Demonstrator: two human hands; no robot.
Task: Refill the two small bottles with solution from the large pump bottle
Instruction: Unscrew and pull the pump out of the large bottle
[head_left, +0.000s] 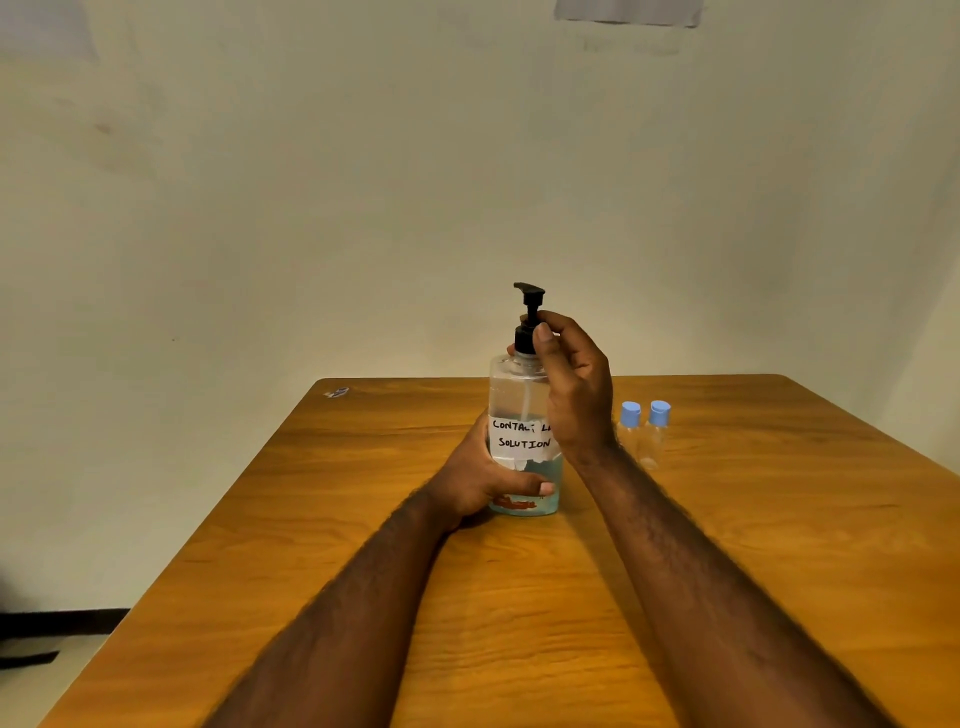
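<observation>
Desk (311, 545), brown wood. Left hand (475, 483) grips lower body of upright clear plastic pump bottle (519, 400), desk centre. Right hand (576, 384) fingers (558, 321) pinch its black pump collar (524, 340). Two small clear blue-capped bottles (630, 418) stand just right, caps on.

The pump bottle (523, 415) bears a handwritten white label (521, 437) reading "CONTACT L… SOLUTION".

Observed: left forearm (363, 597) at 7 o'clock and right forearm (701, 571) at 5 o'clock, both bare and visibly hairy. The left hand (480, 480) and right hand (576, 384) are bare, thumbnails cut short.
</observation>
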